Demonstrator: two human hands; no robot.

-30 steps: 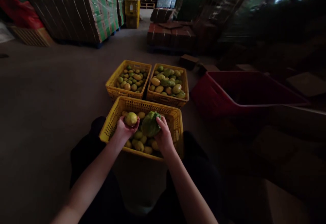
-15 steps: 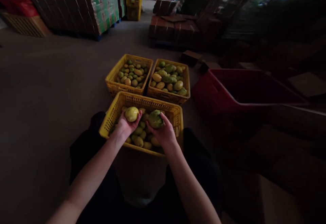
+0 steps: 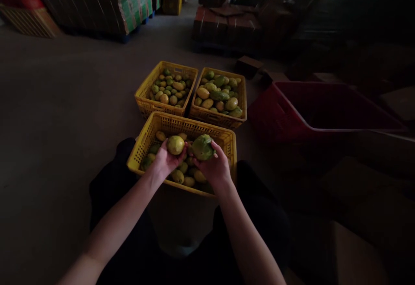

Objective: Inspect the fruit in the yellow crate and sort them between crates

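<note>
My left hand (image 3: 169, 157) cradles a yellow, lemon-like fruit (image 3: 175, 145) from below, fingers curled round its side. Gripped in my right hand (image 3: 218, 164) is a larger, lumpy green fruit (image 3: 202, 147), with the fingers around its right side and underneath. Both fruits are held side by side, a small gap apart, above the near yellow crate (image 3: 181, 122). Inside that crate lie several more yellow and green fruits (image 3: 177, 176), partly hidden by my hands.
Beyond it stand a left yellow crate (image 3: 142, 99) and a right yellow crate (image 3: 215, 118), both holding similar fruits. A big red bin (image 3: 279, 116) is on the right. Stacked cartons on a pallet (image 3: 210, 28) and wrapped green pallet loads (image 3: 134, 4) stand farther back.
Both hands, still holding their fruits, have shifted slightly right in view. The camera view has tilted a little, so the far crates sit higher and further right.
</note>
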